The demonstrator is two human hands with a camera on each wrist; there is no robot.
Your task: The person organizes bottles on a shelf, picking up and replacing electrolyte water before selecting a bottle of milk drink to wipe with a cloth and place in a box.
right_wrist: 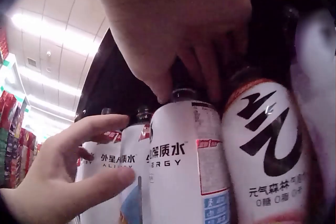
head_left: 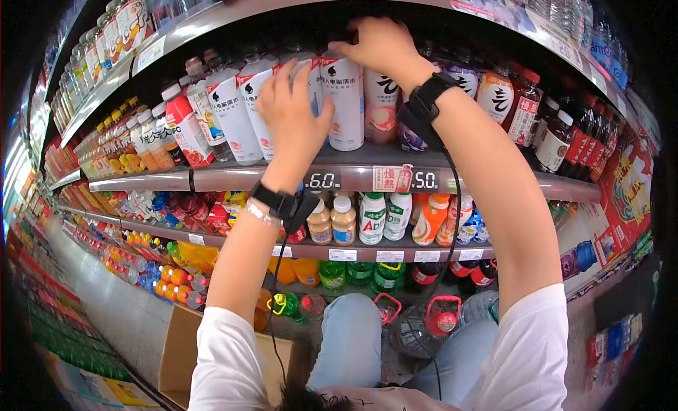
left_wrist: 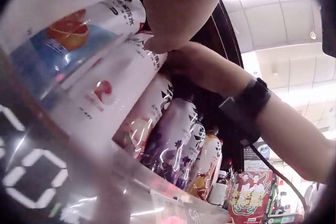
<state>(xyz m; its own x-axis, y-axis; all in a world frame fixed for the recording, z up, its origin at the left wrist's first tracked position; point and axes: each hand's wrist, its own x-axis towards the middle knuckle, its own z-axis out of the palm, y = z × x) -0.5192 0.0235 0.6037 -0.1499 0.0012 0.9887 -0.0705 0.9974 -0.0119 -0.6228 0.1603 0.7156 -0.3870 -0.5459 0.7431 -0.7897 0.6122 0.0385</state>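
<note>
White-labelled electrolyte water bottles (head_left: 233,118) stand in a row on the shelf. My right hand (head_left: 385,51) reaches over the row from above. In the right wrist view its thumb and fingers come down on either side of the dark cap (right_wrist: 185,94) of a white electrolyte water bottle (right_wrist: 184,161), gripping its top. My left hand (head_left: 291,121) is in front of the neighbouring bottle (head_left: 314,82), fingers spread and thumb apart. Its thumb and forefinger sit close to that bottle's label in the right wrist view. A white-and-pink sparkling drink bottle (right_wrist: 265,155) stands just to the right.
A metal shelf edge (head_left: 275,178) with price displays runs below the row. Purple and orange bottles (head_left: 494,97) continue rightward. Small milk drinks (head_left: 372,217) fill the shelf beneath. An open cardboard box (head_left: 187,354) and large bottles (head_left: 417,333) are on the floor by the knees.
</note>
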